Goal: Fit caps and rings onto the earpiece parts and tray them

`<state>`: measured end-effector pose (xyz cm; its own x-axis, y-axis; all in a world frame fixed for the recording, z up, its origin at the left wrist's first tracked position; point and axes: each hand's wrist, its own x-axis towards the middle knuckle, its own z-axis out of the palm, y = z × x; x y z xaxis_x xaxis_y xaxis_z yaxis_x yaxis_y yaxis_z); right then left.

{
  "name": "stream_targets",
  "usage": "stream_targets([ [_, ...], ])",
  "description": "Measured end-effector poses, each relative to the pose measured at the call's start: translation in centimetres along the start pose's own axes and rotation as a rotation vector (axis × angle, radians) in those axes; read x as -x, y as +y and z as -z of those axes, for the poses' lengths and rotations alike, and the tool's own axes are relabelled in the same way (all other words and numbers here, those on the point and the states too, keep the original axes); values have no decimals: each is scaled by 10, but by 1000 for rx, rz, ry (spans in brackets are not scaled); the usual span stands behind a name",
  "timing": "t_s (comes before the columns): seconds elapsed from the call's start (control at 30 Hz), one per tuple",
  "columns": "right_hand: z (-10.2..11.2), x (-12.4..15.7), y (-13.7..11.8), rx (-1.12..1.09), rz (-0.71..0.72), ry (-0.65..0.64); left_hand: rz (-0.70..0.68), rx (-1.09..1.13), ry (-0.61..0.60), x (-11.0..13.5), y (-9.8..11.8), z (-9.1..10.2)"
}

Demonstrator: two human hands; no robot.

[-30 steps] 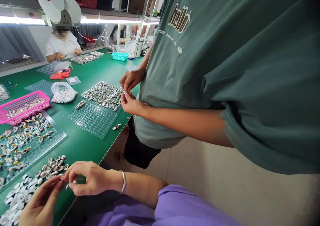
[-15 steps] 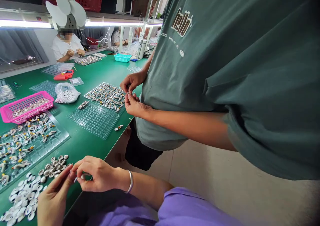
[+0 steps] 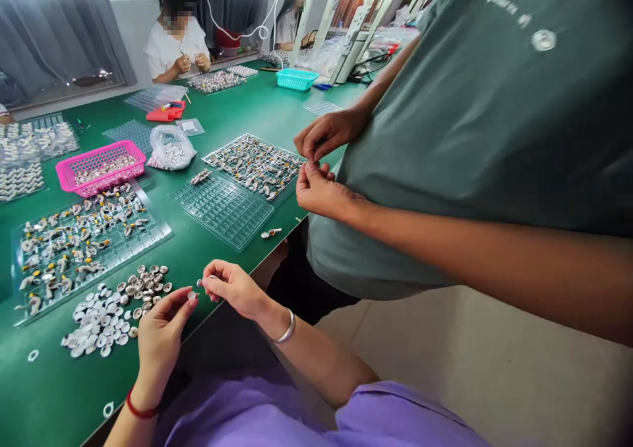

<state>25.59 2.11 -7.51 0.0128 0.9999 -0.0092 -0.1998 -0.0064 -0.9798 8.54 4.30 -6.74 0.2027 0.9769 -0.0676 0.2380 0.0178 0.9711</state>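
Note:
My left hand [image 3: 163,331], with a red band at its wrist, pinches a small white round cap [image 3: 192,295] between thumb and fingertips. Just beyond it, my right hand [image 3: 233,290] is closed on a small round piece [image 3: 200,283] with a dark rim, too small to name more exactly. The two pieces are slightly apart, over the table's front edge. Beside my left hand lie a heap of white round caps [image 3: 99,322] and a smaller heap of brownish-silver cups [image 3: 147,285], both loose on the green table [image 3: 30,394].
A clear tray [image 3: 153,226] of curved parts with yellow bits lies behind the heaps. Past it stand a pink basket [image 3: 101,186] and a plastic bag [image 3: 171,149]. A co-worker in a green shirt [image 3: 445,170] stands close on the right, hands over another filled tray [image 3: 254,163].
The view has tilted down and shifted left. My hands, close together before, have drawn slightly apart, so the pieces at their fingertips now show.

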Motion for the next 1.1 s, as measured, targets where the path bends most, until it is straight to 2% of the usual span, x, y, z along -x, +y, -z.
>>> stream_targets([
  [0.23, -1, 2, -3, 45, -83, -19, -28, 4, 30, 4, -4, -3],
  [1.1, -4, 1, -5, 110, -74, -27, -22, -4, 33, 8, 4, -3],
])
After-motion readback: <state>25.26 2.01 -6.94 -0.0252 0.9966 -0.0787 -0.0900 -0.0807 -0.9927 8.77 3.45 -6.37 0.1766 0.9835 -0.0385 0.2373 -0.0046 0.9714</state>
